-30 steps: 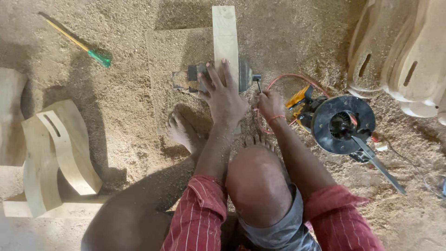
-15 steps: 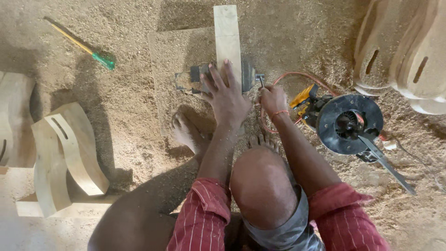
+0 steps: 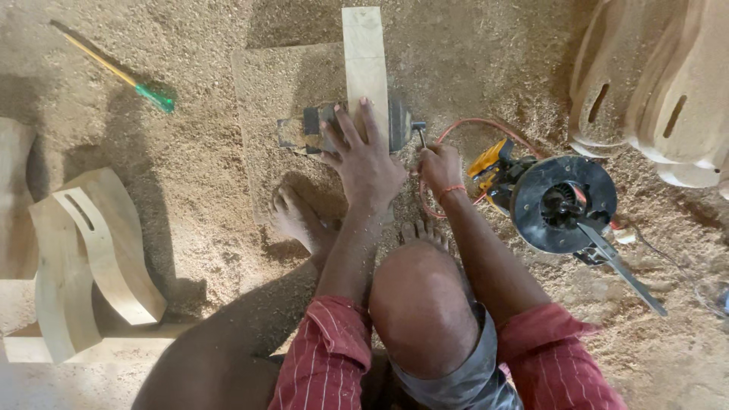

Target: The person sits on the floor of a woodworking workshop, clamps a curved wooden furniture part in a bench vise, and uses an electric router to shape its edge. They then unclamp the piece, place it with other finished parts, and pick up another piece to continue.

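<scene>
Seen from the head camera, the left hand [image 3: 364,159] still lies flat with fingers spread on the wooden plank [image 3: 365,64], which sits in the small vise [image 3: 353,125]. The right hand [image 3: 440,168], just right of the vise, is curled around its handle [image 3: 419,134], much as before. A round power saw [image 3: 562,203] lies farther right, and a green-handled screwdriver [image 3: 121,76] lies far left of the vise.

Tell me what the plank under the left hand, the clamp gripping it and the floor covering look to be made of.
The plank looks like pale, unfinished planed wood with faint grain. The clamp, partly hidden by the left hand, appears to be dark, dull metal, dusted over. The floor covering is loose tan sawdust, grainy and uneven.
</scene>
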